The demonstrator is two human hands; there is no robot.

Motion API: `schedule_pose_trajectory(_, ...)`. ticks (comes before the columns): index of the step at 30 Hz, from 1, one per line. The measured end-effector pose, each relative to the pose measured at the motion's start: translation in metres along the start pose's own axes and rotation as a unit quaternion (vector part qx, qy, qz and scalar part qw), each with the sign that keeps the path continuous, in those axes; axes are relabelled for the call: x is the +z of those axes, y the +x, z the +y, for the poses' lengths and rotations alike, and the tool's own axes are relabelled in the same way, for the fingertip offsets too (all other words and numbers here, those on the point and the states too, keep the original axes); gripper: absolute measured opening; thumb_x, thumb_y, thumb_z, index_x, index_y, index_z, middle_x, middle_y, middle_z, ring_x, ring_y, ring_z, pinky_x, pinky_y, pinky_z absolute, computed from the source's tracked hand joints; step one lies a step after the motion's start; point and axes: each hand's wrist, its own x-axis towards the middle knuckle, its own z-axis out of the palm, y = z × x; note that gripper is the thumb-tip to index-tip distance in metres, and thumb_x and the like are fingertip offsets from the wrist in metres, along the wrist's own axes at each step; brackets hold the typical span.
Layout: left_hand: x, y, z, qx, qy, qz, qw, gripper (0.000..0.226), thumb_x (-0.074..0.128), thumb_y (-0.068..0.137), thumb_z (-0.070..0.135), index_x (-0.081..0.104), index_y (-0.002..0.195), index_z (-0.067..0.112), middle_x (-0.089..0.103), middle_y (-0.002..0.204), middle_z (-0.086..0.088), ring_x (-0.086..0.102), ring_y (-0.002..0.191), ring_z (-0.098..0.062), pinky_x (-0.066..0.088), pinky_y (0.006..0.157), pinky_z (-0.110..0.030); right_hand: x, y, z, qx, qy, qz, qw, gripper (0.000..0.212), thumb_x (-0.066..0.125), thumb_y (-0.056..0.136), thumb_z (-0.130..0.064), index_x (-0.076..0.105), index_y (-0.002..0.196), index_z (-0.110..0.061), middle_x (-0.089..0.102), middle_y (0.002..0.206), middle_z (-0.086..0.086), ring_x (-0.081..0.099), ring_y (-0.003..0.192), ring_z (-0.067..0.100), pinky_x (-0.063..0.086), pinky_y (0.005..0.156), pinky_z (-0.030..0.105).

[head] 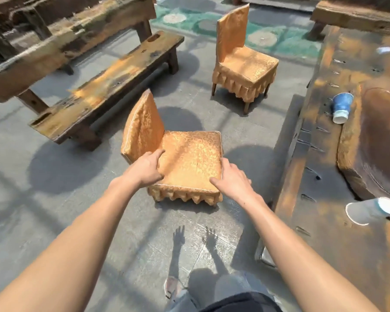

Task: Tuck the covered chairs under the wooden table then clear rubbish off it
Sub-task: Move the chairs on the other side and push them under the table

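Note:
Two chairs in orange patterned covers stand on the concrete floor, left of the long wooden table. The near chair is right in front of me. My left hand grips the left edge of its seat and my right hand grips the right front corner. The far chair stands alone further back, apart from the table. On the table lie a blue paper cup on its side, a white paper cup on its side, and a small white scrap at the far end.
A rough wooden bench and a heavy wooden table stand to the left. Another bench sits at the far right. A green patterned rug lies behind the far chair. My legs and one shoe show at the bottom.

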Motion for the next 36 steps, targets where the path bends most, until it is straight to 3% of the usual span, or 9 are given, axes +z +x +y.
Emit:
schedule_pose_trajectory(5,-0.047,0.047,-0.073,0.032,0.006,-0.013,0.999,0.088,0.074,0.084,0.016,0.027,0.158,0.018,0.044,0.149,-0.021,0.047,0.135,-0.037,0.041,0.111,-0.039,0.036,0.032,-0.075,0.027,0.017,0.018,0.999,0.075,0.061,0.089,-0.048,0.028,0.152,-0.027,0.050,0.145,0.011,0.048,0.130,0.040,0.041,0.101,0.064)
schedule_pose_trajectory(9,-0.068,0.100,-0.120,0.052,0.029,-0.038,0.998,0.089,0.075,0.084,0.015,0.027,0.158,0.017,0.044,0.148,-0.023,0.047,0.135,-0.038,0.041,0.111,-0.038,0.064,0.071,-0.117,0.053,0.027,0.024,0.998,0.074,0.061,0.089,-0.049,0.030,0.151,-0.025,0.050,0.145,0.014,0.050,0.128,0.043,0.043,0.097,0.055)
schedule_pose_trajectory(17,-0.114,0.223,-0.200,0.101,0.137,-0.086,0.982,0.088,0.069,0.085,0.025,0.024,0.160,0.028,0.045,0.144,-0.013,0.053,0.128,-0.037,0.047,0.102,-0.050,0.126,0.187,-0.198,0.102,0.081,0.018,0.991,0.078,0.060,0.085,-0.059,0.030,0.150,-0.026,0.052,0.139,0.015,0.055,0.123,0.040,0.047,0.098,0.058)
schedule_pose_trajectory(22,-0.153,0.286,-0.237,0.140,0.205,-0.135,0.959,0.089,0.064,0.081,0.014,0.023,0.158,0.032,0.041,0.150,-0.007,0.047,0.134,-0.034,0.043,0.106,-0.054,0.159,0.248,-0.256,0.118,0.129,-0.012,0.985,0.088,0.061,0.077,-0.066,0.028,0.148,-0.026,0.060,0.123,0.014,0.067,0.098,0.037,0.057,0.083,0.053)
schedule_pose_trajectory(27,-0.183,0.355,-0.247,0.181,0.299,-0.133,0.927,0.090,0.065,0.082,0.010,0.022,0.158,0.033,0.034,0.156,-0.002,0.040,0.139,-0.030,0.039,0.106,-0.053,0.177,0.290,-0.298,0.116,0.160,-0.028,0.980,0.091,0.061,0.076,-0.073,0.033,0.145,-0.020,0.061,0.113,0.008,0.063,0.097,0.028,0.055,0.083,0.044)
schedule_pose_trajectory(29,-0.185,0.383,-0.248,0.210,0.329,-0.127,0.912,0.091,0.063,0.083,0.008,0.021,0.158,0.036,0.026,0.160,-0.002,0.031,0.144,-0.030,0.035,0.110,-0.058,0.186,0.301,-0.312,0.131,0.163,-0.012,0.978,0.090,0.066,0.079,-0.068,0.032,0.147,-0.019,0.053,0.129,0.013,0.056,0.114,0.032,0.052,0.092,0.046)
schedule_pose_trajectory(32,-0.177,0.424,-0.250,0.259,0.392,-0.130,0.873,0.098,0.055,0.084,0.002,0.007,0.160,0.041,0.002,0.168,-0.004,0.004,0.155,-0.033,0.018,0.117,-0.068,0.208,0.318,-0.328,0.196,0.143,-0.016,0.970,0.105,0.071,0.079,-0.065,0.013,0.158,-0.027,0.011,0.166,0.010,0.016,0.150,0.043,0.036,0.111,0.062)
schedule_pose_trajectory(34,-0.171,0.454,-0.249,0.305,0.436,-0.129,0.837,0.101,0.052,0.085,0.002,-0.002,0.160,0.044,-0.009,0.170,-0.002,-0.006,0.156,-0.033,0.009,0.118,-0.069,0.225,0.333,-0.336,0.222,0.141,-0.040,0.964,0.115,0.072,0.079,-0.065,-0.003,0.160,-0.033,-0.007,0.170,0.006,0.000,0.154,0.042,0.027,0.115,0.065)
schedule_pose_trajectory(36,-0.164,0.484,-0.244,0.355,0.465,-0.129,0.801,0.100,0.052,0.087,0.005,-0.005,0.159,0.044,-0.011,0.170,-0.003,-0.006,0.156,-0.034,0.008,0.119,-0.070,0.241,0.347,-0.344,0.254,0.143,-0.048,0.956,0.118,0.072,0.080,-0.064,-0.012,0.159,-0.039,-0.013,0.170,0.002,-0.004,0.155,0.041,0.019,0.118,0.065)
